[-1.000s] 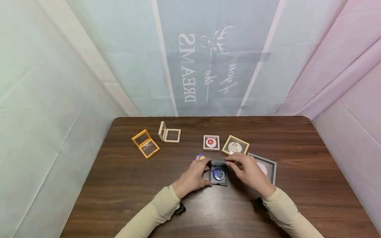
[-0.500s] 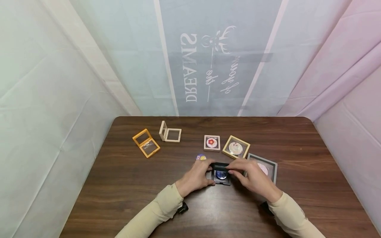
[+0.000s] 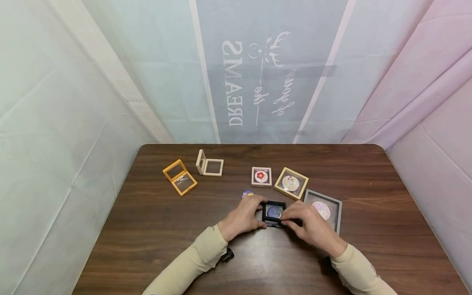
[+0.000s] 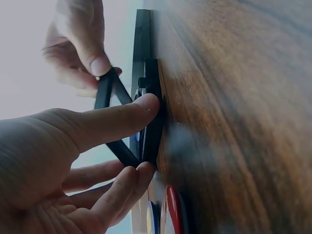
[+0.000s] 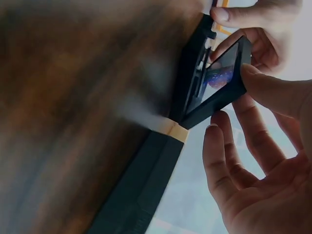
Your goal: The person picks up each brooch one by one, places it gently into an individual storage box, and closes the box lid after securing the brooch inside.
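Note:
A small black display case (image 3: pixel 275 203) lies on the table between both hands, its windowed lid (image 5: pixel 240 87) tilted partway down over the base (image 4: pixel 153 122). A round blue badge (image 3: pixel 274 212) shows through the clear window. My left hand (image 3: pixel 240 219) holds the base at its left side, thumb on the near edge and fingers toward the far hinge side. My right hand (image 3: pixel 313 225) pinches the lid's free edge between thumb and fingers. In the left wrist view, a wedge-shaped gap stands between lid and base.
Farther back lie an open orange case (image 3: pixel 180 177), an open cream case (image 3: pixel 214 167), and a pink case (image 3: pixel 262 177) with a flower badge. A yellow case (image 3: pixel 291 183) and a grey case (image 3: pixel 332 205) are at right. A purple badge (image 3: pixel 247 194) lies behind my left hand.
The black case's lid has swung from upright down toward me over the blue badge, with my right hand following it. My left hand has kept its grip on the base.

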A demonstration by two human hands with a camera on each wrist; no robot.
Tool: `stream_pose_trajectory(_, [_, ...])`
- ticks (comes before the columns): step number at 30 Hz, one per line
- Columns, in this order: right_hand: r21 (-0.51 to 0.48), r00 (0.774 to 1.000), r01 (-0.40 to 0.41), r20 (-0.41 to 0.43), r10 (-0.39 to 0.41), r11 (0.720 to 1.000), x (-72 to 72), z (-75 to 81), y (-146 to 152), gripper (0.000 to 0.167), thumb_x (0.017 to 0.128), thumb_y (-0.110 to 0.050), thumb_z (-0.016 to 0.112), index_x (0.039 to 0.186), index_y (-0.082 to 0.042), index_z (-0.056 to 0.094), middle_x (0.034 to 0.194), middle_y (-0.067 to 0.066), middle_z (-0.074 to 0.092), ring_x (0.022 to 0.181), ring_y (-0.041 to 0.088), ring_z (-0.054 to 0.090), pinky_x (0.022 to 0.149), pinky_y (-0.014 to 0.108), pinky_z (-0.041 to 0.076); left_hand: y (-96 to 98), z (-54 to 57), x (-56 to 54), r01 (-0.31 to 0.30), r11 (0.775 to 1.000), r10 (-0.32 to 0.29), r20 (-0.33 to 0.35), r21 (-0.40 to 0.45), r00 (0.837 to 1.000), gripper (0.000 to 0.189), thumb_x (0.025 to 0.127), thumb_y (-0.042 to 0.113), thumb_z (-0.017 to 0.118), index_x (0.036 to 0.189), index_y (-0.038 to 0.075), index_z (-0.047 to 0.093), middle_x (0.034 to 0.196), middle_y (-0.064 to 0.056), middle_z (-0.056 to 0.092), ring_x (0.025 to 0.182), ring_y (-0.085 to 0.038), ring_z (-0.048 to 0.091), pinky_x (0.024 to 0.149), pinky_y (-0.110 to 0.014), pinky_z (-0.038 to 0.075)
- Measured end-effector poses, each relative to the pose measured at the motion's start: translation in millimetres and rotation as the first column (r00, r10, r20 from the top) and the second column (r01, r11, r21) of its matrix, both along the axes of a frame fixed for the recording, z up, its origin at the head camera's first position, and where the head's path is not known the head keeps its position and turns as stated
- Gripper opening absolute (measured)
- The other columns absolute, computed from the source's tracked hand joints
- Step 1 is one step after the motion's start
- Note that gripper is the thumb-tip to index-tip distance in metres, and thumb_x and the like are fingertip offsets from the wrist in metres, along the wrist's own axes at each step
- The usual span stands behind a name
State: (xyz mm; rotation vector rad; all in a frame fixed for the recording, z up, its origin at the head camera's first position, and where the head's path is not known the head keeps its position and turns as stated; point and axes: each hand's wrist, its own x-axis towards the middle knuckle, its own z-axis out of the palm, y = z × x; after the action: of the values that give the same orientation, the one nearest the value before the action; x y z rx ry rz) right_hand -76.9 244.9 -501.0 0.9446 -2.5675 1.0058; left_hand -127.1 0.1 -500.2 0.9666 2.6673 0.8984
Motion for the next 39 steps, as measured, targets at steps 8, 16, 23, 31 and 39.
stream_pose_trajectory(8, [0.015,1.000,0.002,0.025,-0.002,1.000,3.2,-5.2,-3,0.023,0.079,0.002,0.091,0.091,-0.017,0.084,0.095,-0.013,0.076,0.094,0.005,0.065,0.086,0.013,0.049,-0.8,2.1,-0.3,0.019,1.000,-0.018,0.040,-0.012,0.999,0.071,0.072,0.015,0.101,0.133,-0.001,0.067,0.123,-0.013,0.076,0.108,-0.018,0.073,0.094,-0.022,0.056])
stream_pose_trajectory(16, [0.069,0.998,0.022,0.054,-0.026,0.997,3.9,-7.0,-3,0.023,0.078,0.000,0.093,0.087,-0.019,0.084,0.093,-0.015,0.076,0.092,0.005,0.066,0.081,0.028,0.058,-4.2,6.5,0.0,0.079,0.992,-0.076,0.033,-0.098,0.997,0.069,0.082,0.024,0.095,0.139,0.000,0.064,0.129,-0.010,0.074,0.113,-0.016,0.069,0.101,-0.026,0.055])
stream_pose_trajectory(23, [0.100,0.998,0.037,0.052,-0.042,0.994,4.5,-6.6,-3,0.024,0.078,0.001,0.091,0.089,-0.019,0.085,0.094,-0.012,0.079,0.090,0.008,0.072,0.081,0.035,0.061,-3.4,6.7,-1.1,0.067,0.995,-0.064,0.036,-0.081,0.997,0.067,0.082,0.023,0.095,0.137,-0.001,0.065,0.127,-0.011,0.075,0.111,-0.018,0.071,0.098,-0.025,0.055])
stream_pose_trajectory(31, [0.126,0.997,0.050,0.056,-0.058,0.991,4.5,-4.8,-3,0.025,0.077,0.001,0.092,0.087,-0.020,0.085,0.092,-0.011,0.079,0.087,0.010,0.073,0.080,0.037,0.061,-0.5,6.0,0.8,0.064,0.994,-0.062,0.017,-0.088,0.998,0.068,0.083,0.023,0.095,0.138,-0.001,0.065,0.131,-0.011,0.074,0.112,-0.017,0.070,0.100,-0.026,0.055])
stream_pose_trajectory(39, [0.162,0.994,0.073,0.068,-0.085,0.984,5.7,-2.6,0,0.025,0.076,0.000,0.093,0.084,-0.022,0.084,0.088,-0.016,0.076,0.086,0.007,0.070,0.079,0.037,0.060,6.5,5.7,2.1,0.088,0.993,-0.090,-0.015,-0.077,0.996,0.064,0.084,0.020,0.094,0.137,-0.002,0.065,0.135,-0.013,0.071,0.126,-0.021,0.067,0.108,-0.029,0.052])
